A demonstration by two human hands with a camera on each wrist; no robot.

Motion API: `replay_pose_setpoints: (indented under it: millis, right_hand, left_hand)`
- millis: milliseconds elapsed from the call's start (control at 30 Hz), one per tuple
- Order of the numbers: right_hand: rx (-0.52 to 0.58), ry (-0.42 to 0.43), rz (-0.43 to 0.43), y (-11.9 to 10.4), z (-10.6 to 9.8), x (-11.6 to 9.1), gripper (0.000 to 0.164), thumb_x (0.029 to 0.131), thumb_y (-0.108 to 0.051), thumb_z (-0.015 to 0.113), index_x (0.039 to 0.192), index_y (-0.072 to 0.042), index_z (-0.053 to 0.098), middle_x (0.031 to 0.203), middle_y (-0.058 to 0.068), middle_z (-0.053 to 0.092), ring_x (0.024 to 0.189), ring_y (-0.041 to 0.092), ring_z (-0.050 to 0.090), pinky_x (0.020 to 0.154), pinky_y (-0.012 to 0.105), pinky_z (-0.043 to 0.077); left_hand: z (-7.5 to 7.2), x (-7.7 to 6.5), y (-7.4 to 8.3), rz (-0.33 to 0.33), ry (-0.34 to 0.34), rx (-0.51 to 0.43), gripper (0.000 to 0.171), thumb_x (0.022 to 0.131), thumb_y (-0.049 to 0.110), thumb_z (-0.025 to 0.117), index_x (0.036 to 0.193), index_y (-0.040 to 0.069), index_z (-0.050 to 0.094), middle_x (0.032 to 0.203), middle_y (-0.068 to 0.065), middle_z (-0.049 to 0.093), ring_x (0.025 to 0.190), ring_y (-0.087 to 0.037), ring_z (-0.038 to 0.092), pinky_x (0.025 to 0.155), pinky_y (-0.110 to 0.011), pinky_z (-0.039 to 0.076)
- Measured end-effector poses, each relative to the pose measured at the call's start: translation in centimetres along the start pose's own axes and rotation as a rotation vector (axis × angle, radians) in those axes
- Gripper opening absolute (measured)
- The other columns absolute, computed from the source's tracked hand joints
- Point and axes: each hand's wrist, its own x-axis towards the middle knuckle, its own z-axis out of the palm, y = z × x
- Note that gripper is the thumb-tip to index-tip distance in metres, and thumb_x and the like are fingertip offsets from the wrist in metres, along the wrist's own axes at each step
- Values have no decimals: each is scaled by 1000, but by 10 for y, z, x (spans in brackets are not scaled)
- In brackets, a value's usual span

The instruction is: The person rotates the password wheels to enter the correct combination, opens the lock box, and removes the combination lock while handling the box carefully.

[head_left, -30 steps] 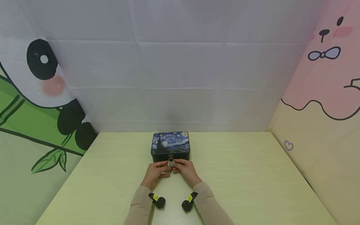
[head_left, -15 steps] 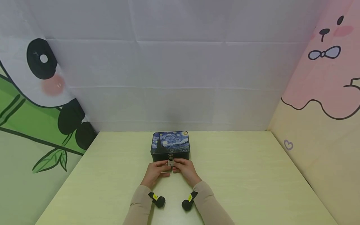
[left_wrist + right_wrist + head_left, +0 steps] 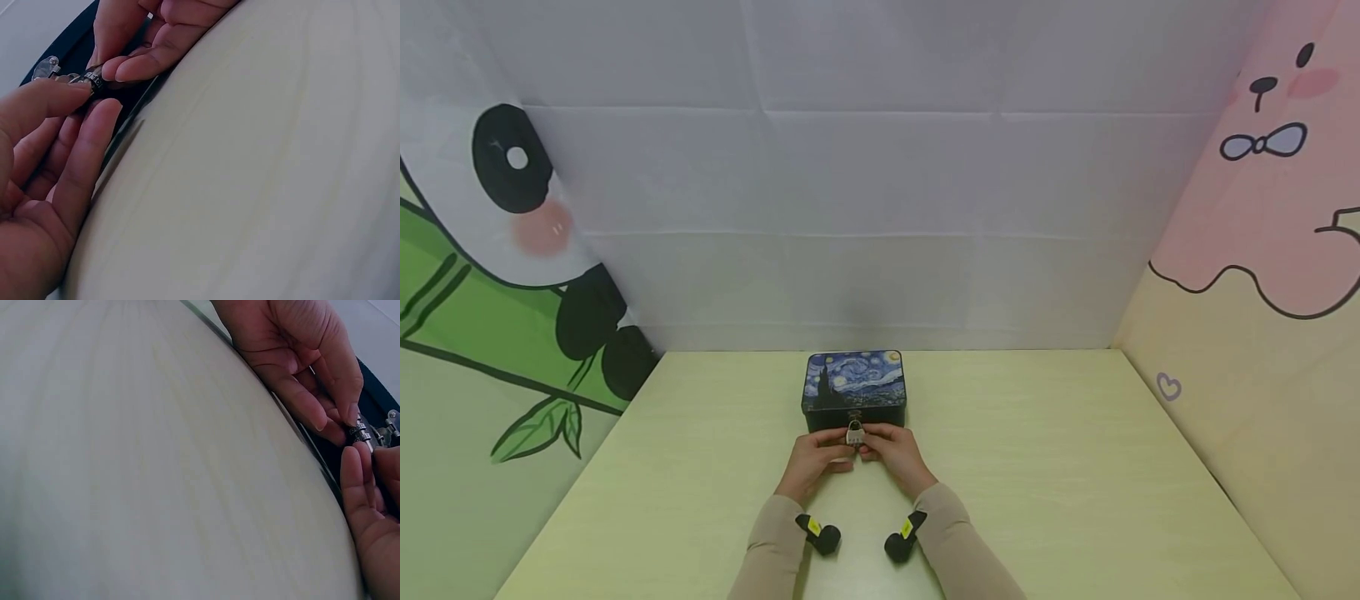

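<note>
A small combination padlock (image 3: 855,436) hangs from the front clasp of a dark tin box (image 3: 853,379), whose lid carries a swirling blue night-sky picture. My left hand (image 3: 811,462) pinches the padlock from its left side, thumb and fingers at the body. From the other side my right hand (image 3: 898,454) pinches it too, fingertips right at the number dials. Close up in the left wrist view, the dials (image 3: 94,79) show between both hands' fingertips. The right wrist view shows the metal padlock body (image 3: 360,432) partly covered by fingers. The lid is down on the box.
The box stands near the back edge of a pale wood-patterned table (image 3: 1037,467), in front of a white cloth backdrop (image 3: 880,192). Cartoon-printed panels rise at left and right. Black wrist cameras (image 3: 829,540) sit at both sleeves.
</note>
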Motion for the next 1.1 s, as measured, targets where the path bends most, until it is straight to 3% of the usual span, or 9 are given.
replay_pose_setpoints:
  millis: [1100]
  right_hand:
    - [-9, 8, 6, 2, 0, 2, 31, 97, 0, 62, 121, 19, 60, 105, 19, 70, 72, 12, 66, 72, 28, 62]
  left_hand:
    - [-2, 1, 1, -13, -16, 13, 37, 93, -8, 63, 128, -17, 56, 105, -16, 71, 84, -17, 70, 71, -37, 63]
